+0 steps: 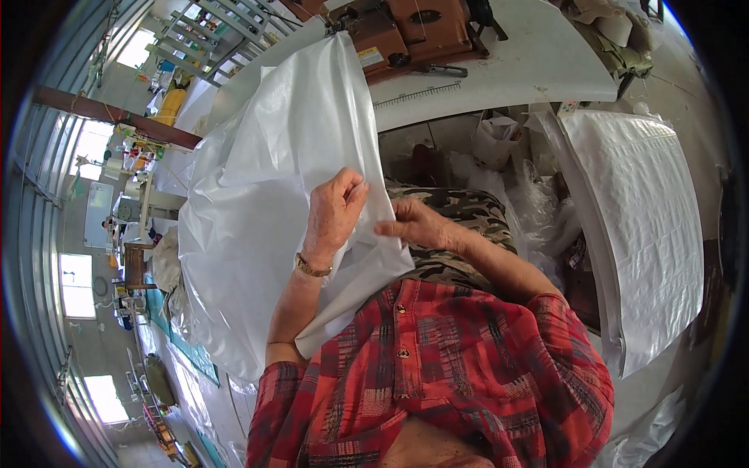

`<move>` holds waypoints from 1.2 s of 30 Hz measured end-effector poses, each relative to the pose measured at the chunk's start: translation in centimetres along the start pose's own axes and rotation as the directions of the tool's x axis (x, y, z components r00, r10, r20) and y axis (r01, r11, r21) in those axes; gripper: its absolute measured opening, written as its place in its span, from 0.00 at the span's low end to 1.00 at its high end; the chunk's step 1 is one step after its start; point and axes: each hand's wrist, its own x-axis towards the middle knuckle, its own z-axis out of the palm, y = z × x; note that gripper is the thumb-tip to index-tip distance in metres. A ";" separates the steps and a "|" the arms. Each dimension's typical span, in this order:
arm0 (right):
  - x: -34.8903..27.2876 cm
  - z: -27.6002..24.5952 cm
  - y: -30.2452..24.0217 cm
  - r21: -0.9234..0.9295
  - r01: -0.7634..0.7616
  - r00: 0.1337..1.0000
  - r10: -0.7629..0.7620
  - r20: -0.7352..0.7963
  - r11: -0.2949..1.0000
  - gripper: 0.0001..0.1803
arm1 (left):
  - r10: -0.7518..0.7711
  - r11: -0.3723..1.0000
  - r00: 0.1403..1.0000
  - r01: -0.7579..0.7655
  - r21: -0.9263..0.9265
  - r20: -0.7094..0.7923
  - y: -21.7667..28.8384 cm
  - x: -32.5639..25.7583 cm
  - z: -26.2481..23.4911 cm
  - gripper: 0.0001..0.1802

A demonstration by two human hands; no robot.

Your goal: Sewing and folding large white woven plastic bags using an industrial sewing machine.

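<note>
A large, glossy white plastic sheet (250,187) hangs from the worktable and spreads over my left side and lap. My left hand (335,212), with a watch (313,267) on its wrist, is over the sheet near its right edge. Its fingers are curled, thumb and forefinger pressed together; what lies in them, if anything, is too small to make out. To its right, my right hand (417,225) grips the sheet's edge, thumb in front and the other fingers partly hidden. Below the hands, a folded corner of the sheet lies against my shirt.
A brown sewing machine (425,31) stands on the pale worktable (538,54) ahead. At the right is a stack of white sheets (636,226). Clear plastic bags (538,203) fill the space under the table. A brown beam (117,115) juts in from the left.
</note>
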 end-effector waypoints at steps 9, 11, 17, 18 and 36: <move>-0.5 1.0 -0.9 -0.292 0.137 0.909 -0.237 -0.344 0.947 0.15 | -0.024 0.999 0.998 0.027 -0.044 0.055 0.2 0.2 -0.7 0.07; -0.6 1.9 -1.9 -0.435 0.188 0.887 -0.342 -0.311 0.881 0.15 | -0.033 0.998 0.997 0.037 -0.048 0.064 0.0 0.2 -0.7 0.06; -0.1 3.0 -2.2 -0.663 0.281 0.873 -0.472 -0.124 0.694 0.13 | 0.078 0.996 0.996 -0.075 -0.057 0.050 -0.9 -0.2 -0.7 0.03; -0.1 3.1 -2.1 -0.680 0.270 0.882 -0.459 -0.109 0.682 0.13 | 0.063 0.993 0.997 -0.058 -0.107 0.049 -0.8 -0.3 -0.8 0.02; 2.0 3.4 0.8 -0.593 0.548 0.695 -0.716 -0.070 0.589 0.10 | 0.014 0.995 1.000 -0.014 0.103 0.000 0.4 -1.6 -2.0 0.08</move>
